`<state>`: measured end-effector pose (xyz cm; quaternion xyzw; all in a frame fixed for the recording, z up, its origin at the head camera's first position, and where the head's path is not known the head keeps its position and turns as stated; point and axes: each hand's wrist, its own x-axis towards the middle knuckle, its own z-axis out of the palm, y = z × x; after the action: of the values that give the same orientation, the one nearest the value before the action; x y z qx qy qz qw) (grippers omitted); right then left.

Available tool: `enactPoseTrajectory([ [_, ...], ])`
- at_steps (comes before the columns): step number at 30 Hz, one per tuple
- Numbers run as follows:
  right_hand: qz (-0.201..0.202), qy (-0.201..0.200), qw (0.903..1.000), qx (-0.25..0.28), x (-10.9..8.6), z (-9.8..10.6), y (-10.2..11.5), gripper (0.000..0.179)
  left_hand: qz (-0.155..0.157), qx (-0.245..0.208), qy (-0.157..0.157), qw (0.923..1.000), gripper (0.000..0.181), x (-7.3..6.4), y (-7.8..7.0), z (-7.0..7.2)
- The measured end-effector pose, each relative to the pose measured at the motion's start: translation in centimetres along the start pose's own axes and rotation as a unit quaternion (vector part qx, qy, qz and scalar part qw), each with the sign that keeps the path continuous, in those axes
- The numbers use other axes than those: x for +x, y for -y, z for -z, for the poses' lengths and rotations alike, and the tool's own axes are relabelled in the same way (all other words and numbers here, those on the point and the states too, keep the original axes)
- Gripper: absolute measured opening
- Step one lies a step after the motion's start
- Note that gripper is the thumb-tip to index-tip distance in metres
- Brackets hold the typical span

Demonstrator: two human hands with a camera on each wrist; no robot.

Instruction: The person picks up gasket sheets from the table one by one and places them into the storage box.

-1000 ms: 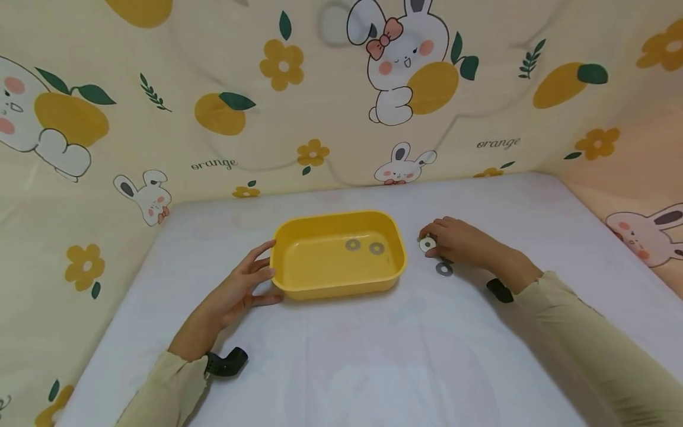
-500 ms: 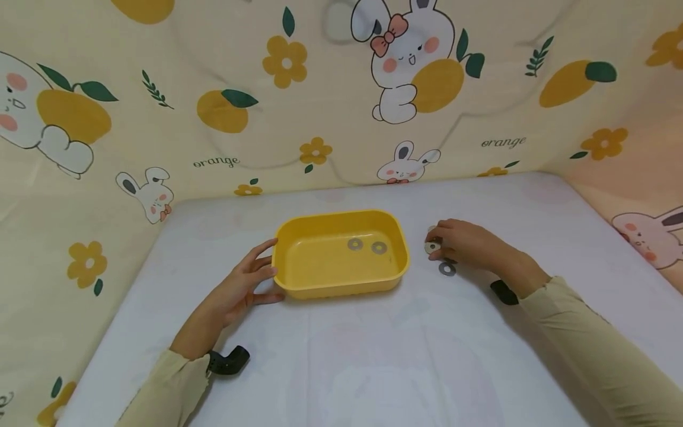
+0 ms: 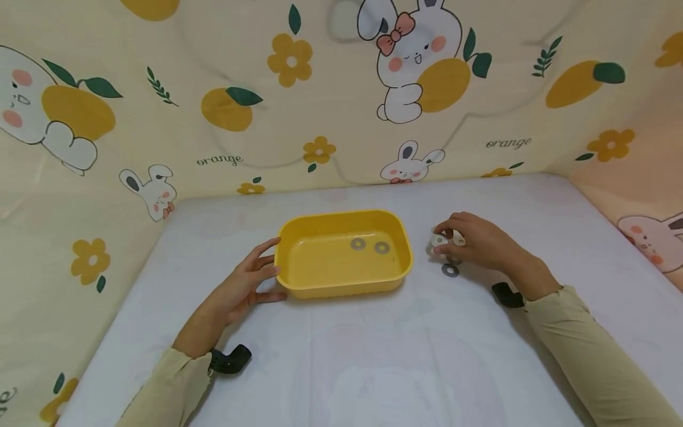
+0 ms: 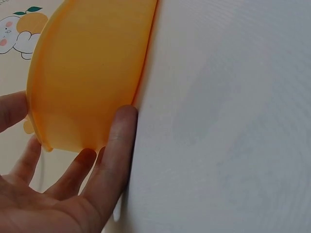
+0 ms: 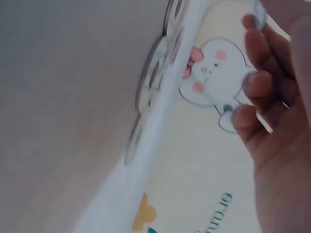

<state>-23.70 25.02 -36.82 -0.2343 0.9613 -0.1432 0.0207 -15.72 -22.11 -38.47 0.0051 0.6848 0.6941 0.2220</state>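
A yellow plastic tray stands on the white-covered table. Spread across its left end, my left hand rests fingertips against the rim and wall, with the thumb low along the side. To the right of the tray, my right hand pinches a flat metal washer between thumb and fingertips, just above the table. Several washers lie beneath and around that hand, partly hidden by it; one washer shows in front. In the right wrist view, lying washers overlap in a row.
Two washers, a left one and a right one, lie flat inside the tray toward its right end. A patterned cloth with rabbits and oranges hangs behind the white tabletop. Each wrist wears a black device.
My right hand has lifted slightly with a pinched washer, uncovering more of the washers below. My left hand stays at the tray's end. The whole head view has shifted slightly.
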Motion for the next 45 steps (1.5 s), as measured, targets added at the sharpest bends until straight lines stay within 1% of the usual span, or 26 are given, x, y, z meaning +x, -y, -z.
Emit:
enactPoseTrajectory([
  [3, 0.007, -0.016, 0.9998, 0.004, -0.1, 0.0, 0.1, 0.044, -0.004, 0.000, 0.003, 1.0000, 0.067, -0.1, -0.1, 0.0],
  [7, 0.027, -0.038, 0.9989, 0.009, -0.2, 0.1, 0.4, 0.040, -0.004, -0.001, 0.002, 1.0000, 0.066, -0.2, -0.3, -0.1],
  [13, 0.035, -0.050, 0.9979, 0.021, -0.3, 0.1, 0.8, 0.037, 0.000, 0.005, -0.002, 1.0000, 0.066, 0.0, -0.2, -0.1],
  [21, 0.066, -0.071, 0.9944, 0.042, -0.4, 0.3, 1.1, 0.035, -0.003, -0.003, 0.005, 1.0000, 0.067, 0.1, -0.1, 0.1],
  [28, 0.087, -0.091, 0.9906, 0.054, -0.5, 0.3, 1.2, 0.034, 0.000, 0.003, -0.001, 1.0000, 0.065, 0.2, 0.0, 0.1],
  [31, 0.089, -0.093, 0.9903, 0.054, -0.5, 0.3, 1.2, 0.034, 0.000, 0.005, -0.003, 1.0000, 0.065, 0.2, 0.0, 0.1],
  [36, 0.078, -0.089, 0.9915, 0.054, -0.4, 0.5, 1.4, 0.035, 0.000, 0.003, -0.002, 1.0000, 0.065, 0.1, 0.0, 0.1],
  [45, 0.075, -0.091, 0.9900, 0.077, 0.1, 0.8, 2.2, 0.036, -0.004, -0.005, 0.008, 0.9999, 0.066, 0.0, 0.0, 0.1],
])
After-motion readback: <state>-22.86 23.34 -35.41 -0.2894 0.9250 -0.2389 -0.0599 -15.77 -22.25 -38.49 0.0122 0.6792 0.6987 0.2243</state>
